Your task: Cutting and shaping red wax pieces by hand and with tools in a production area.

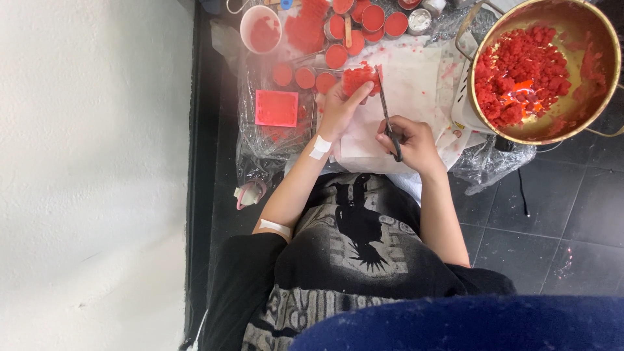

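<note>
My left hand (pixel 338 110) grips a chunky red wax block (pixel 359 78) and holds it up over white paper (pixel 416 84). A white bandage strip crosses that wrist. My right hand (pixel 409 140) is closed on the dark handles of a pair of scissors (pixel 388 120). The scissor blades point away from me and their tips touch the right side of the red block.
A brass pot (pixel 604 45) of crumbled red wax sits at the upper right. Several small round tins of red wax (pixel 364 23), a white cup (pixel 260 29) and a pink square mould (pixel 276 108) lie on clear plastic at the left. Dark floor tiles lie at the right.
</note>
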